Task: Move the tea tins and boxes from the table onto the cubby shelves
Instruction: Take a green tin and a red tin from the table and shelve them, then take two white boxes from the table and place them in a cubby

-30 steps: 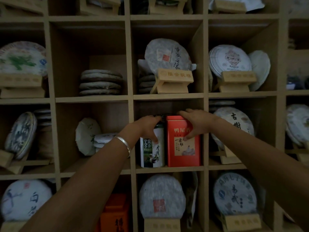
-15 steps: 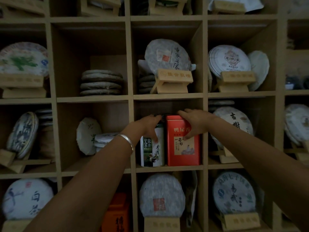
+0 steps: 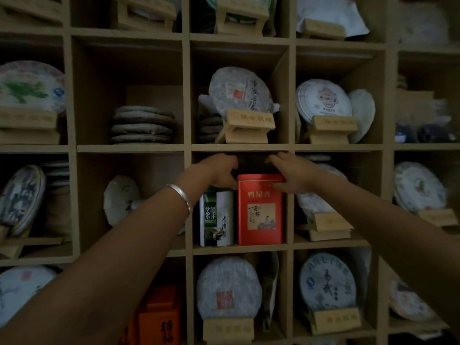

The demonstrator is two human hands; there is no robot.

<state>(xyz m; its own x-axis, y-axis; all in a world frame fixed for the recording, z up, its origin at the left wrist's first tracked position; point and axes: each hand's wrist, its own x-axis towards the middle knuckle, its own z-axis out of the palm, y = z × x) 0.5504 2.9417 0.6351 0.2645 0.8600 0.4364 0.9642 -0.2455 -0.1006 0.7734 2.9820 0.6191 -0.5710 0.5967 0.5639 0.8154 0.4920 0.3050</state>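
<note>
Hands [image 3: 219,170] atop shelved tins [image 3: 260,210]

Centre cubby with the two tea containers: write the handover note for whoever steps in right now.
Left hand: curled over the top of the green-and-white tea tin.
Right hand: fingers on the top right corner of the red tea box.
Both stand upright side by side on the floor of the centre cubby, tin on the left, box on the right.
Done: these two are on the shelf.
Left: let go of both. The table is out of view, so check it for any remaining tins or boxes.
</note>
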